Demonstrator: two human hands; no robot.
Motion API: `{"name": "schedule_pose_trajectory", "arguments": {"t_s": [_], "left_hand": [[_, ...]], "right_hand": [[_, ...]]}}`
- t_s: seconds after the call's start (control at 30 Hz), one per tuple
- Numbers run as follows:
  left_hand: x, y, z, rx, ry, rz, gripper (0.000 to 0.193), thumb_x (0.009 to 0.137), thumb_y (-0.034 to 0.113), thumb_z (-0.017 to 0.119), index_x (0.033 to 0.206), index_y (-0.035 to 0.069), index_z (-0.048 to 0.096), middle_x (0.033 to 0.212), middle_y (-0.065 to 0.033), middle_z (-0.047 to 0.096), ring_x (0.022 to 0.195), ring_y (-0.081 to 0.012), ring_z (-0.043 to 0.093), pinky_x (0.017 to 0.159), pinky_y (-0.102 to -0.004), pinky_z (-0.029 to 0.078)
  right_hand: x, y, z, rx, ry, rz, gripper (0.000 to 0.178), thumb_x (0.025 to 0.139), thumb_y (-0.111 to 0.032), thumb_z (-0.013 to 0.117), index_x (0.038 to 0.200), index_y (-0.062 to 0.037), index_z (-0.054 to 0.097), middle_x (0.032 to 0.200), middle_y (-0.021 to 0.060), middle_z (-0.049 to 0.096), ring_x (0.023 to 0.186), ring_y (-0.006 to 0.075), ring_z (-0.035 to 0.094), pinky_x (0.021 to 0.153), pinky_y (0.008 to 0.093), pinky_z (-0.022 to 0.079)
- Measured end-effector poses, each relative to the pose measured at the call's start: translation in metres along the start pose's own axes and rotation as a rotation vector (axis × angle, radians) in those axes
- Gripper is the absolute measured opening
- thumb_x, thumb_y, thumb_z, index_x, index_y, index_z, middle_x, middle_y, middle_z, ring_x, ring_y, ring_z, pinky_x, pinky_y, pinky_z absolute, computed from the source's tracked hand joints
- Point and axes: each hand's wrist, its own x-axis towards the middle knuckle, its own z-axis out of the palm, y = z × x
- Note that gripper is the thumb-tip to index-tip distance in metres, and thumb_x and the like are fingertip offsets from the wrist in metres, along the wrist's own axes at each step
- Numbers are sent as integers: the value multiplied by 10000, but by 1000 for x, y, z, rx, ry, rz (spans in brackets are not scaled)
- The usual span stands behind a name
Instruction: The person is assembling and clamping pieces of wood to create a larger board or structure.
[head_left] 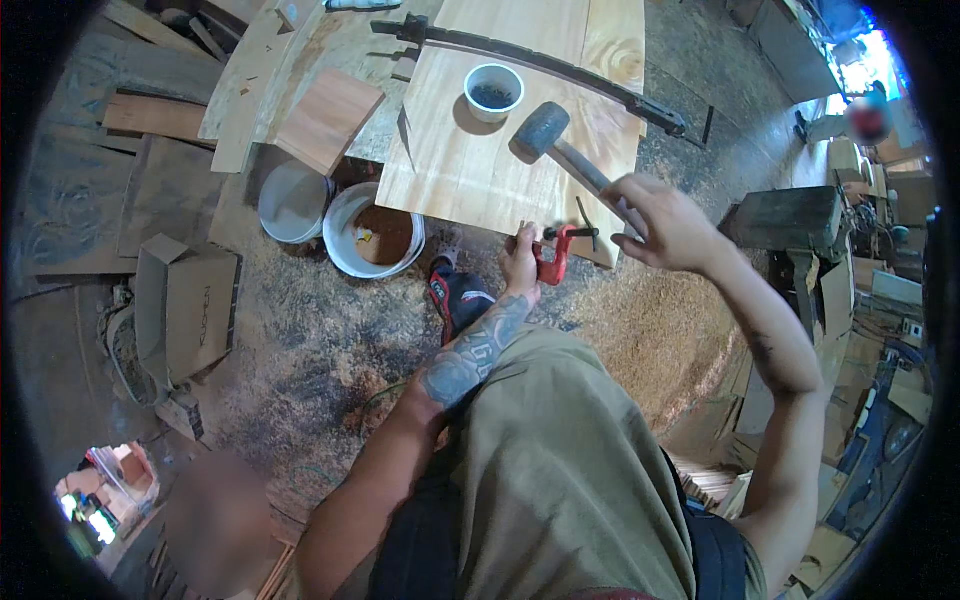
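My right hand [665, 225] grips the wooden handle of a mallet [543, 130]. Its dark head is above the pale wooden panel [450, 170], beside a white cup [494, 92] holding small dark bits. At the panel's near edge, my left hand [520, 265] closes on a red C-clamp [556, 262] with a black screw and cross handle. Some left fingers are hidden, and the thumb points up by the panel edge. A long dark bar clamp [540, 62] lies across the panel's far part.
Left of the panel are a reddish board [328, 118], a white bucket [340, 228] with brown contents and a second pale bucket [292, 205]. A cardboard box [185, 310] stands farther left. Sawdust [640, 330] covers the floor. Another person [835, 125] is at the far right.
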Motion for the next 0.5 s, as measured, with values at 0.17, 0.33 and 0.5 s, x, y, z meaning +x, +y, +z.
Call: {"name": "schedule_pose_trajectory", "arguments": {"t_s": [0.17,0.33,0.5], "left_hand": [[1,0,4,66,-128,39,399,933,381,727,1107,34,633,846,-39,616,651,-135,622,580,-307,551],[6,-1,2,141,-29,31,450,919,432,726,1107,31,645,898,-56,628,733,-145,641,608,-317,554],[-13,11,12,113,-89,-34,418,940,413,741,1094,29,678,1001,-38,675,855,-125,646,745,-296,535]], "right_hand": [[-6,39,114,96,137,35,622,792,-251,809,1347,-75,591,1285,188,628,1179,389,617,1020,464,499],[19,48,154,155,229,-108,559,764,-287,844,1247,-66,669,1232,177,641,1123,396,618,977,465,500],[19,70,158,347,203,-99,438,759,-137,784,1182,-68,695,1135,166,672,1079,388,628,958,459,501]]}}
